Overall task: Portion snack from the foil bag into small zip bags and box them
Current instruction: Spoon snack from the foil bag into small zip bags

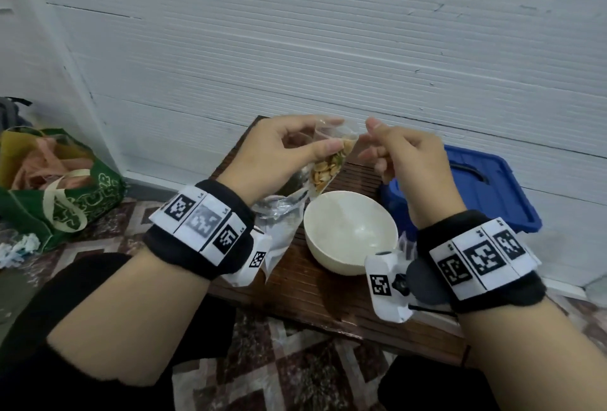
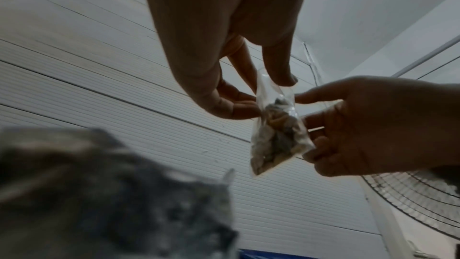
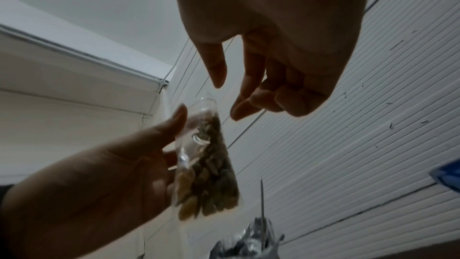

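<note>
Holding a small clear zip bag [image 1: 331, 158] up in front of you, your left hand [image 1: 279, 161] pinches it near the top between thumb and fingers. The bag hangs at a slant above a low wooden table [image 1: 315, 295], its lower half filled with pale and green snack pieces [image 1: 323, 171]. Its mouth stands open at the top. Your right hand [image 1: 410, 161] hovers just beside the bag's opening, fingers loosely curled, thumb and forefinger a little apart with nothing between them. From the right wrist view, those fingertips [image 3: 239, 111] sit close to the bag's rim without clearly touching it. Below your hands, a cream bowl [image 1: 349, 233] rests on the table. The crumpled foil bag [image 1: 282, 213] lies just to its left, partly under your left wrist. A blue plastic box [image 1: 486, 187] sits to the right of the table. A green cloth bag [image 1: 65, 187] lies on the patterned floor at far left.
</note>
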